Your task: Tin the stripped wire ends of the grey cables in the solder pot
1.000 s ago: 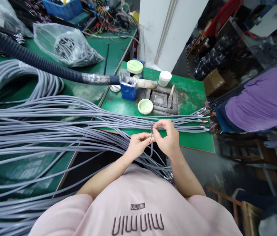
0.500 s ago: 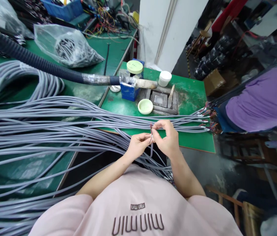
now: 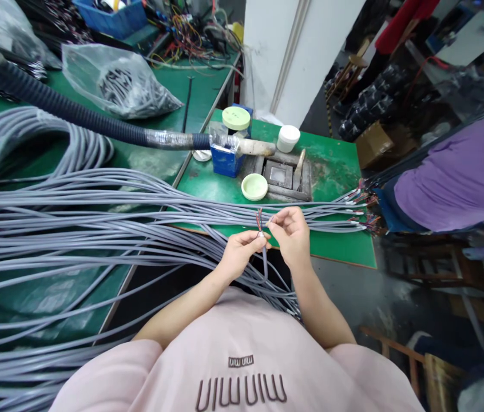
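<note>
My left hand [image 3: 244,250] pinches the end of a grey cable [image 3: 265,264] between thumb and fingers. From that end, thin red and dark wires [image 3: 260,218] stick up, slightly spread. Just right of them is my right hand [image 3: 292,233], thumb and forefinger closed together. Whatever those fingertips hold is too small to make out. Behind both hands, a bundle of long grey cables [image 3: 207,213] runs across the green table [image 3: 332,247], with stripped coloured ends at the right.
A soldering pot [image 3: 278,174] is set in the table, below the nozzle of a black hose [image 3: 139,133]. Nearby are a pale green dish [image 3: 254,187], a white tub [image 3: 288,138] and a blue box [image 3: 226,162]. At the right is a person in purple [image 3: 456,171].
My right fingers have moved off the bunched wires, slightly to the right. The wires now stand up more visibly, and more of the cable shows below my left hand.
</note>
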A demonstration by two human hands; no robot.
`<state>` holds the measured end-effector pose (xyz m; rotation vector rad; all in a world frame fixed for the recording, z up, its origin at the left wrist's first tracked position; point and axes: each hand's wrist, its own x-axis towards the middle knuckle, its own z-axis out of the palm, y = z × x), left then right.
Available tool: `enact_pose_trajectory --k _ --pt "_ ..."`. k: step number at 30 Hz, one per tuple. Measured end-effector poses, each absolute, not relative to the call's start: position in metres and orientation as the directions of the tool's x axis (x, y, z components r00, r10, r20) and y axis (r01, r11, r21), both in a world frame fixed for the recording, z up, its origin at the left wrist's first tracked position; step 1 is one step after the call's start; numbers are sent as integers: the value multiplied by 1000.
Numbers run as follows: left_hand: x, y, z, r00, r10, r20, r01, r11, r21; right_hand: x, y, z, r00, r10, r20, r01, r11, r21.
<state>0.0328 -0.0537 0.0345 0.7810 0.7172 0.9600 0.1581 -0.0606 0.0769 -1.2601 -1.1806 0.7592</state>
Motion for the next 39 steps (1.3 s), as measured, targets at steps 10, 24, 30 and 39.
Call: enact_pose_trajectory --k 10,24,30,39 --pt "28 -46 43 479 831 -282 -509 525 682 177 -81 72 -2 793 609 596 490 -636" --pt "27 -42 54 523 812 -260 -567 559 606 180 -92 61 -444 650 617 704 679 -208" --pt "16 -49 58 419 890 -182 -530 402 747 188 -78 66 -334 708 623 737 608 -296" --pt "-15 -75 99 908 158 388 -375 -106 921 247 5 144 340 484 806 736 397 -548"
